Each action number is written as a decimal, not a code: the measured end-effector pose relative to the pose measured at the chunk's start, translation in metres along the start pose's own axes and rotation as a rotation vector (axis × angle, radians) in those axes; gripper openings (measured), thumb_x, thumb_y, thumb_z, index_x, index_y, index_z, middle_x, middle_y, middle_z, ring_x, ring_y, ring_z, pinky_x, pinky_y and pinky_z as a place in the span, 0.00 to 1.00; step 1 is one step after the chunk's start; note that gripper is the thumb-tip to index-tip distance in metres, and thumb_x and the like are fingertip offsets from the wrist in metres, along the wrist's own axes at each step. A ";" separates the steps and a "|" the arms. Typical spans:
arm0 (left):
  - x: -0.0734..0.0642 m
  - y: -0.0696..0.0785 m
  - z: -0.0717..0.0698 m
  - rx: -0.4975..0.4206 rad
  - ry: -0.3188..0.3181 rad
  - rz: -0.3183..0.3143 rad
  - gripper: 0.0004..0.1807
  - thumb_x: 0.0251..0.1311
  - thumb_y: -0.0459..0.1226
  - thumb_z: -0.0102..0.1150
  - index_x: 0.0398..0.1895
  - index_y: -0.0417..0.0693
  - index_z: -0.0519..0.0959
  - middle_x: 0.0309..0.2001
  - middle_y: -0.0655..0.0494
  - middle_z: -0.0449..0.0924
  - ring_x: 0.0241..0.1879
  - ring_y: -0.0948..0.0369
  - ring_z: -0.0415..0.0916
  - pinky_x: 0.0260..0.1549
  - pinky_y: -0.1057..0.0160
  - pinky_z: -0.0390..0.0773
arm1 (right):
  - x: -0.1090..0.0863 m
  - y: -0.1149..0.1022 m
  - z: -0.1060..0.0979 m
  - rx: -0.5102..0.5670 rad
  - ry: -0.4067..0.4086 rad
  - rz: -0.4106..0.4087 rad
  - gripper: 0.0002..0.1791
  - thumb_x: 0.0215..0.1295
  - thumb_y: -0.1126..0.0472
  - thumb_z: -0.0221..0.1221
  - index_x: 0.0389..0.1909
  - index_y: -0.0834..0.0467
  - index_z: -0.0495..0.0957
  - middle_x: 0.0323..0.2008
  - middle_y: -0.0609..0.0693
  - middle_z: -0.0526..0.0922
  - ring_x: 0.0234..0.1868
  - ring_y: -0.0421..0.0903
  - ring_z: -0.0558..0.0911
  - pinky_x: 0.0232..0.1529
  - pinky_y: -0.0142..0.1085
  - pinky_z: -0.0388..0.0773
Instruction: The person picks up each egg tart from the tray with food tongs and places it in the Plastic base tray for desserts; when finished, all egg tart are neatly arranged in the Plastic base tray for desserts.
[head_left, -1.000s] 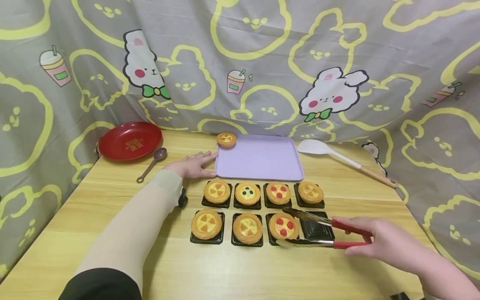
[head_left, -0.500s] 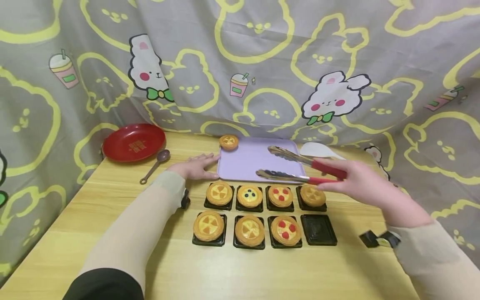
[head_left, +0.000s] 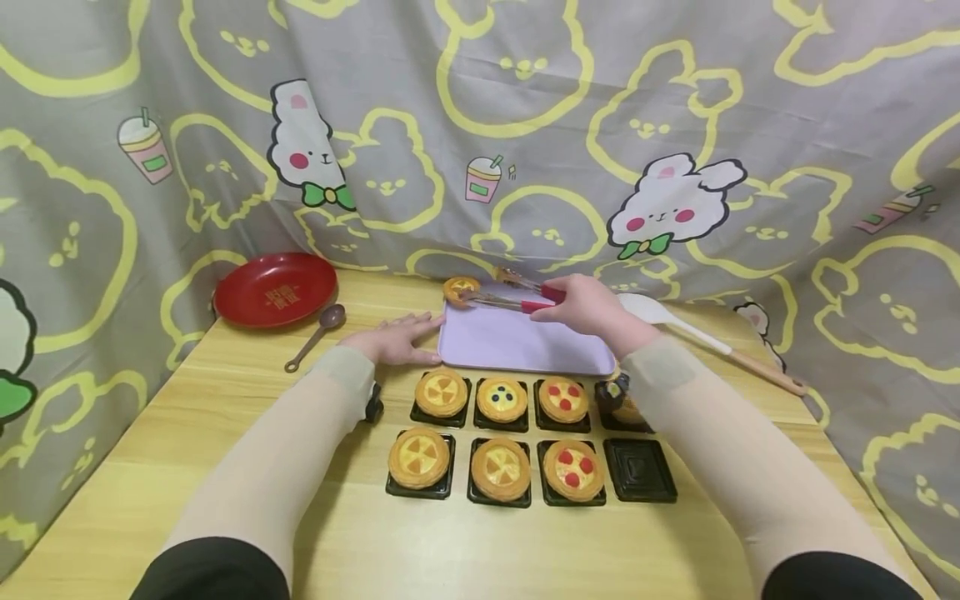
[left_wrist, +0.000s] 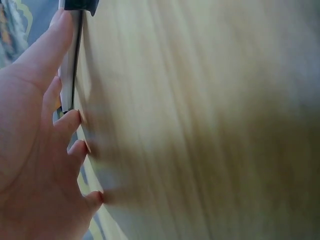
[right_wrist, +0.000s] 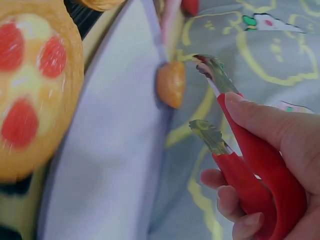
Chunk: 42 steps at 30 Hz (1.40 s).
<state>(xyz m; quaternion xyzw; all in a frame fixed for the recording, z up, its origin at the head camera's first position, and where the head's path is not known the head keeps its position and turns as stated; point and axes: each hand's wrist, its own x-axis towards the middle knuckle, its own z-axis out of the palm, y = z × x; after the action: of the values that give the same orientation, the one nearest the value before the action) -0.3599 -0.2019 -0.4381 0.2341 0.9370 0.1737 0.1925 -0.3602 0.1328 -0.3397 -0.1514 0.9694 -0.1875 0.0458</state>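
Observation:
My right hand (head_left: 592,308) grips red-handled metal tongs (right_wrist: 250,185), their arms spread apart. In the head view the tong tips overlap the egg tart (head_left: 456,287) at the far left corner of the lilac tray (head_left: 525,342). In the right wrist view nothing shows between the tips, and the tart (right_wrist: 171,85) sits beyond them. My left hand (head_left: 397,340) lies with fingers spread at the tray's left edge; in the left wrist view its fingertips (left_wrist: 75,117) rest on the wood along that edge.
In front of the tray stand two rows of tarts on black square bases, one base (head_left: 641,471) bare. A red plate (head_left: 276,290) and brown spoon (head_left: 318,333) lie left. A white spatula (head_left: 697,333) lies right. A patterned curtain (head_left: 525,150) hangs behind.
My right hand has carried the tongs from the front row, over the tray, to its far left corner tart. The left hand stays at the tray's edge.

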 end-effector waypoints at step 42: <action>-0.004 0.006 -0.001 -0.013 0.007 0.014 0.49 0.65 0.61 0.54 0.80 0.58 0.43 0.79 0.45 0.36 0.76 0.42 0.32 0.68 0.34 0.33 | -0.067 0.001 -0.034 0.076 -0.002 -0.087 0.38 0.58 0.40 0.68 0.66 0.53 0.74 0.55 0.54 0.82 0.44 0.49 0.80 0.43 0.44 0.76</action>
<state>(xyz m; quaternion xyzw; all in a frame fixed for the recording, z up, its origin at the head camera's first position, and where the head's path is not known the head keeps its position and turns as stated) -0.3550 -0.1992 -0.4341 0.2385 0.9349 0.1819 0.1898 -0.3015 0.1664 -0.3066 -0.1918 0.9541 -0.2259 0.0440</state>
